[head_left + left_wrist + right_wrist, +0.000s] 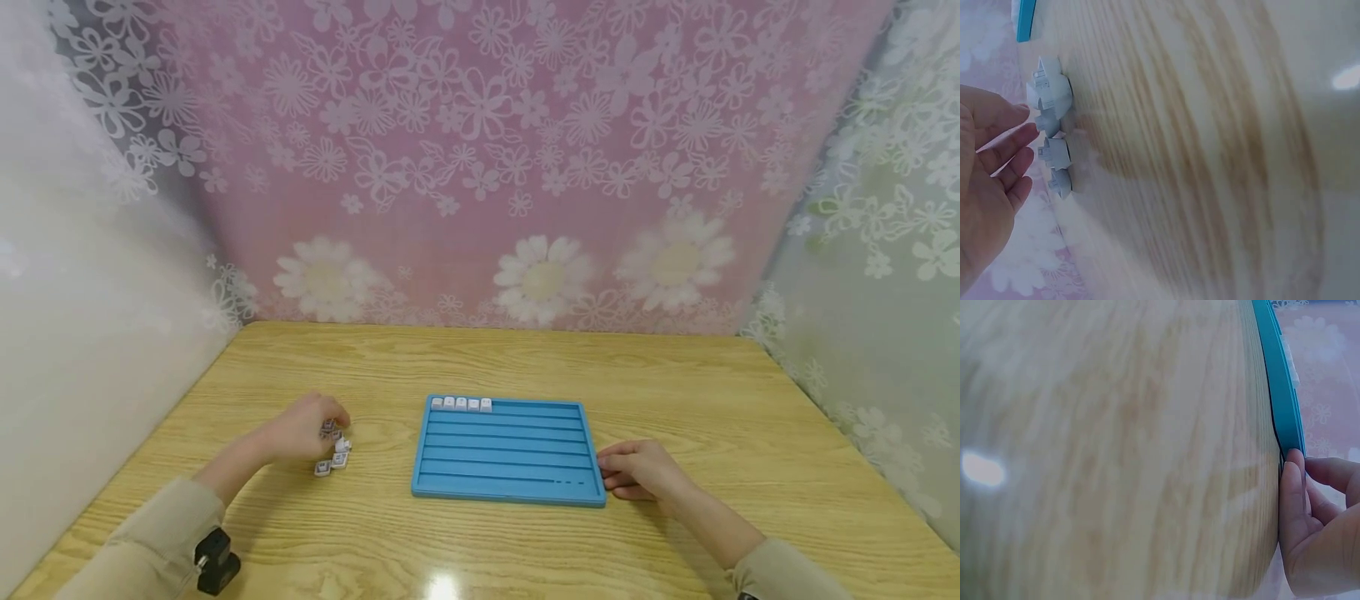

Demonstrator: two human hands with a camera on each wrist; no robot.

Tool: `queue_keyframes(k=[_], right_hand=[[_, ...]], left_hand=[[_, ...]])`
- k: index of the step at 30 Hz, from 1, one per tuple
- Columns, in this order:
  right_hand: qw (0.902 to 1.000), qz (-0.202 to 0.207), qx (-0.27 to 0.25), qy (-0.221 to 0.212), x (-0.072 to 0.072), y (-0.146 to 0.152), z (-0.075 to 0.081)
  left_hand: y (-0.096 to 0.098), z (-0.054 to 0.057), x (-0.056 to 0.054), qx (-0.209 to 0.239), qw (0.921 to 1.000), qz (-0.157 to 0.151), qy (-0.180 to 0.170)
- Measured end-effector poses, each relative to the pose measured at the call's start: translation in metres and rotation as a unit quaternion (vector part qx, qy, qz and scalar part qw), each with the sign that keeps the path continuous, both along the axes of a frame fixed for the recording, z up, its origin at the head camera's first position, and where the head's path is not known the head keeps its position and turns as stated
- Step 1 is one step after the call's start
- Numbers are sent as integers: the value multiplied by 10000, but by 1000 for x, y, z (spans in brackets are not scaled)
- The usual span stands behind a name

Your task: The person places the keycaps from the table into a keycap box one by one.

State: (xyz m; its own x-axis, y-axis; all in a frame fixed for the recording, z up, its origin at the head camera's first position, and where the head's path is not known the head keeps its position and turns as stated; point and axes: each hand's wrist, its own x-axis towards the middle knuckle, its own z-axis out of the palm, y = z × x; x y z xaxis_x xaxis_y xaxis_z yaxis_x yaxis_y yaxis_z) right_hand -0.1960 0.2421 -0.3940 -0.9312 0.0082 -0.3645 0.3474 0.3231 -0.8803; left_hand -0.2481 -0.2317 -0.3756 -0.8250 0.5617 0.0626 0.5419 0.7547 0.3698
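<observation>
My left hand (303,427) hovers over a small group of white keycaps (340,459) on the left of the table. In the left wrist view, bent fingers (1015,145) and the thumb come close to the row of keycaps (1054,150); nothing shows between them, and whether they touch a keycap is unclear. A blue ridged tray (502,450) lies at the middle, with several keycaps (461,404) lined up in its top left row. At its right side my right hand (641,471) holds the edge, fingertips (1294,456) on the blue rim (1282,394).
The wood-grain table (525,550) carries everything. A flowered pink curtain (480,167) hangs behind, with pale sheets at both sides. A black device (217,561) is strapped at the left wrist.
</observation>
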Motion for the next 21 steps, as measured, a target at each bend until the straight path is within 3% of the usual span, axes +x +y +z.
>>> queue_keyframes(k=[5,13,21], right_hand=[[10000,2,22,-10,0,0,0],[9999,54,-93,-5,1,0,0],[9999,47,-133,28,0,1,0]], left_hand=[[-2,-4,3,-93,9999,85,-72],[-1,-8,2,-418,9988,147,196],[0,-9,-1,-459,9978,56,473]])
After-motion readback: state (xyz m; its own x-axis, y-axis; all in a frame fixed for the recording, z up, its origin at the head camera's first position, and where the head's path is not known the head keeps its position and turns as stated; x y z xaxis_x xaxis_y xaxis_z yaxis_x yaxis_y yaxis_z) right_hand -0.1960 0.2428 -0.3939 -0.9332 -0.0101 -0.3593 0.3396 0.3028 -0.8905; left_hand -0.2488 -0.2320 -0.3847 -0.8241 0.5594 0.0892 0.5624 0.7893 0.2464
